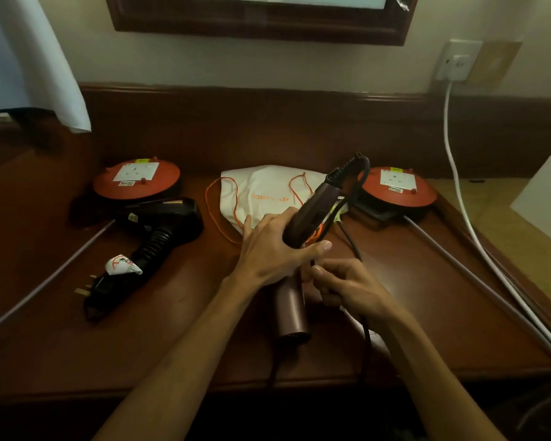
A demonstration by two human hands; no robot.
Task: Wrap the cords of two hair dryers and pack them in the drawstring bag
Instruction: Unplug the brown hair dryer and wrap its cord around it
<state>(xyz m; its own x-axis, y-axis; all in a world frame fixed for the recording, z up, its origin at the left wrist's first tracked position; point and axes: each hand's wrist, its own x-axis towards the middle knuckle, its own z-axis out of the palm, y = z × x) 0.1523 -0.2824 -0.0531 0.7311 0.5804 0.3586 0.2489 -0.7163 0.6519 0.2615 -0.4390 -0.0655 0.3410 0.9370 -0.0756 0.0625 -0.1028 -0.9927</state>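
My left hand (268, 249) grips a maroon hair dryer (312, 208) at the joint of handle and barrel; its handle points up and away, its barrel (291, 313) points toward me. Just right of the barrel, my right hand (344, 286) pinches the dryer's black cord (365, 338), which loops from the handle tip and hangs over the desk's front edge. A black hair dryer (162, 224) lies at the left with its cord bundled and its plug (92, 291) near me. The white drawstring bag (268, 192) with orange strings lies flat behind my hands.
Two red round extension reels (137, 179) (398, 189) sit at the back left and right of the wooden desk (172, 329), grey cables running off them toward me. A white cable (459, 192) drops from a wall socket (455, 62). A white box (548, 198) stands at the right.
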